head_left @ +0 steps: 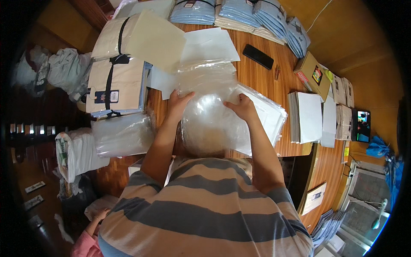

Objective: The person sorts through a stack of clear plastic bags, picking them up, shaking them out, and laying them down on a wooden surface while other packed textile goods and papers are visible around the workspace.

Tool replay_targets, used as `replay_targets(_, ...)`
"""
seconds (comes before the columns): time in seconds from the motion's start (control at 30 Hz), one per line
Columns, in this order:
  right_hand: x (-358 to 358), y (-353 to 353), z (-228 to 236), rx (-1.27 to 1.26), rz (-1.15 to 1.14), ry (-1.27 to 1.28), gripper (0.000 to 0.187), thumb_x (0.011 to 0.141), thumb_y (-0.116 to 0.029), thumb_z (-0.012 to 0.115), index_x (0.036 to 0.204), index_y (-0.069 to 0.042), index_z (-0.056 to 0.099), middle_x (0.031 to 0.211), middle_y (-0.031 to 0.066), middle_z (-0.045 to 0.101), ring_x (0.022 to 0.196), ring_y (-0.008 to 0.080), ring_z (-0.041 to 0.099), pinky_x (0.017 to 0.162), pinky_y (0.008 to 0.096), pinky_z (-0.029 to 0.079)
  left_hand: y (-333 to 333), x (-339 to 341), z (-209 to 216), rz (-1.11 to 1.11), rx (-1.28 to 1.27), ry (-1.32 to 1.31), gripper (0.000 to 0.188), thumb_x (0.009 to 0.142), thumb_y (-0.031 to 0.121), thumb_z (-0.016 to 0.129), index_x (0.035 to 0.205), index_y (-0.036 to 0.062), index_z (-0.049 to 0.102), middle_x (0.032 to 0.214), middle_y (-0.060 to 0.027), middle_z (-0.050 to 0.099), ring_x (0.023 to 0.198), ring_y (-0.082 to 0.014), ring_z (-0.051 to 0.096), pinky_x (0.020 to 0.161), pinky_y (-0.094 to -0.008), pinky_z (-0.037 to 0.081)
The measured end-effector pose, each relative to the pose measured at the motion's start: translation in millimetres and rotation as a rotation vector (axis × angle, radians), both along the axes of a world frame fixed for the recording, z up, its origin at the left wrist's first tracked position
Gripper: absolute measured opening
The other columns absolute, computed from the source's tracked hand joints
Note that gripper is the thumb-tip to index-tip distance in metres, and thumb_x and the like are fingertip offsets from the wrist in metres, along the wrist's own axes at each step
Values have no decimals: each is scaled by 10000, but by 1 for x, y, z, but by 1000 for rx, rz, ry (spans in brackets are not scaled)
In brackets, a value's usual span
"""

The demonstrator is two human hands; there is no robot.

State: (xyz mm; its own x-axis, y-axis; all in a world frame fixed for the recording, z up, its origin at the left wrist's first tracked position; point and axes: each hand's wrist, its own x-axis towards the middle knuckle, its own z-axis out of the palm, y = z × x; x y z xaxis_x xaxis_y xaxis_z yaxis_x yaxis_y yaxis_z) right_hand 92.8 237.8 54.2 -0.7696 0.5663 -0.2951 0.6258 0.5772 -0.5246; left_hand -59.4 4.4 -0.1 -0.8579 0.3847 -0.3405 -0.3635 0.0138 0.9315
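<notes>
The table (259, 81) spans the frame's upper middle; clear plastic (205, 126) lies at centre, white sheets (270, 120) just right of it. Left hand (178, 104) grasps the plastic's left side, right hand (243, 108) its right. Phone (258, 56), upper right of centre.

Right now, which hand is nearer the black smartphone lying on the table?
Right. The right hand is below and slightly left of the black smartphone in the picture; the left hand is farther away, across clear plastic bags.

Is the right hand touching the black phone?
Apart: the head view shows wooden tabletop between the right hand and the black phone.
</notes>
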Motion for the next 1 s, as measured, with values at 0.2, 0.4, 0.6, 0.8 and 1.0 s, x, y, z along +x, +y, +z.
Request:
replay_targets(0.2, 25, -2, 17, -697, -97, 316, 533, 844, -321, 821, 1161, 75, 657, 1095, 149, 727, 1061, 227, 686, 983, 343, 510, -6, -6, 66, -165, 150, 62, 531, 882, 39, 777, 1352, -20, 537, 1250, -110, 662, 1081, -203, 658, 993, -347, 522)
replay_targets(0.4, 19, -8, 19, -1003, -317, 419, 956, 803, -319, 862, 1490, 76, 327, 1387, 228, 560, 1319, 293, 516, 1097, 380, 403, -8, -39, 36, -373, -6, -215, 564, 893, 230, 780, 1358, -3, 560, 1256, -95, 662, 1184, -208, 600, 1020, -359, 458)
replay_targets(0.6, 19, -8, 11, -887, -178, 384, 569, 922, -258, 734, 1354, 73, 568, 1267, 125, 672, 1217, 228, 596, 1042, 325, 432, -9, -40, 13, -343, 81, -174, 547, 904, 233, 772, 1355, 1, 567, 1250, -98, 665, 1140, -196, 621, 1000, -337, 467)
replay_targets(0.8, 58, -49, -16, -702, -276, 445, 385, 967, -151, 703, 1304, 23, 633, 1189, 109, 705, 1087, 158, 631, 959, 307, 490, -32, 9, 11, -347, -62, -65, 623, 899, 254, 786, 1402, -11, 532, 1262, -115, 660, 1144, -197, 619, 990, -326, 477)
replay_targets(1.0, 31, -23, -15, -461, -148, 495, 281, 987, -217, 677, 1151, 11, 661, 916, 91, 704, 795, 132, 642, 712, 272, 515, -19, 24, 16, -294, 6, 78, 505, 931, 215, 748, 1334, -32, 569, 1192, -92, 675, 1068, -185, 635, 889, -313, 521)
